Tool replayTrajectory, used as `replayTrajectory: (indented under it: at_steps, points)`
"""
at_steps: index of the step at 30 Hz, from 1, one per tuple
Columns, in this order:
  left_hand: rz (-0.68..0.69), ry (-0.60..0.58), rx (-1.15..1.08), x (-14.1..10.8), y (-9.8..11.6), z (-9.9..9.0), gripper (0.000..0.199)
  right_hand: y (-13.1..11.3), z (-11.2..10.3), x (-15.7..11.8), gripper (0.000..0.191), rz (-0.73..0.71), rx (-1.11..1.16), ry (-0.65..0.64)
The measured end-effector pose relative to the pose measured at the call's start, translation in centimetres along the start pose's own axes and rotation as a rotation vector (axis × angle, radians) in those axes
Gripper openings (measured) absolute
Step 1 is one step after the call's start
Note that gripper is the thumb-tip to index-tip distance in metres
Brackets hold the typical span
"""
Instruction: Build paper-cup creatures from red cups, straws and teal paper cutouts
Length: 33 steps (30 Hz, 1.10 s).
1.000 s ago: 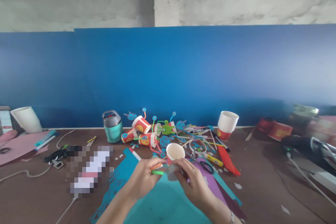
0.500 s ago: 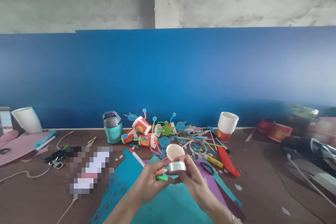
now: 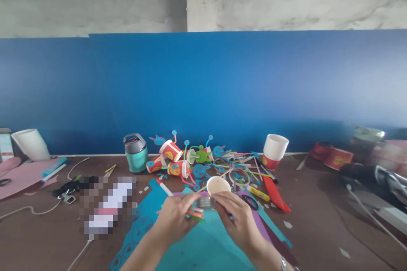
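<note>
In the head view, my left hand (image 3: 176,216) is closed around orange and green strips (image 3: 195,214) and meets the left side of a clear tape roll (image 3: 205,203). My right hand (image 3: 233,216) has its fingers closed at the roll's right side, with a small dark-blue bit showing below them. Just behind the hands stands a paper cup (image 3: 218,185), its mouth facing up and its lower part hidden by my right hand. Turquoise paper (image 3: 206,245) lies beneath both hands, over purple paper.
Decorated red cups (image 3: 171,151) lie in a pile behind, beside straws and pens. A turquoise flask (image 3: 136,154) is at left. Stacked cups (image 3: 275,150), a red pouch (image 3: 276,194), black scissors (image 3: 250,201) and a yellow marker (image 3: 260,194) are at right.
My right hand has shifted slightly right, and the tape roll has moved left and tilted between my hands. The paper cup appears a little farther right.
</note>
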State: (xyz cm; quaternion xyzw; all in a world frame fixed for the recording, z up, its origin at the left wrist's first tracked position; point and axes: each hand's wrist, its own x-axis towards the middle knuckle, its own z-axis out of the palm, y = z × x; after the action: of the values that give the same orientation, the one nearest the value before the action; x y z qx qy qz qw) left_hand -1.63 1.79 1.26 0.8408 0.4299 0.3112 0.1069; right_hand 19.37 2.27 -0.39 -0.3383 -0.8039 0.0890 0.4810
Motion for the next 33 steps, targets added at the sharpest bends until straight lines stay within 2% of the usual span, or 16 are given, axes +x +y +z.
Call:
replayTrajectory:
  at_steps: [7,12,19,22,27,33]
  points:
    - [0.027,-0.11,-0.117,0.2,0.1,-0.1,0.028,0.4,0.3,-0.1,0.019,0.012,-0.14,-0.159]
    - [0.078,-0.115,-0.173,0.0,-0.5,0.5,0.034,0.2,0.3,0.0,0.019,0.051,-0.173,-0.175]
    - [0.062,-0.126,-0.158,-0.1,-0.5,1.2,0.04,-0.6,0.5,0.2,0.019,0.015,-0.34,-0.135]
    - [0.082,-0.139,-0.176,0.0,-0.2,0.9,0.035,-0.6,0.7,0.1,0.017,0.039,-0.315,-0.118]
    - [0.109,-0.127,-0.166,0.0,-0.2,0.7,0.032,-0.3,1.0,0.0,0.016,0.193,-0.222,-0.135]
    - [0.036,-0.091,-0.1,0.1,-0.8,0.3,0.034,-0.3,0.0,0.2,0.017,0.115,-0.138,-0.2]
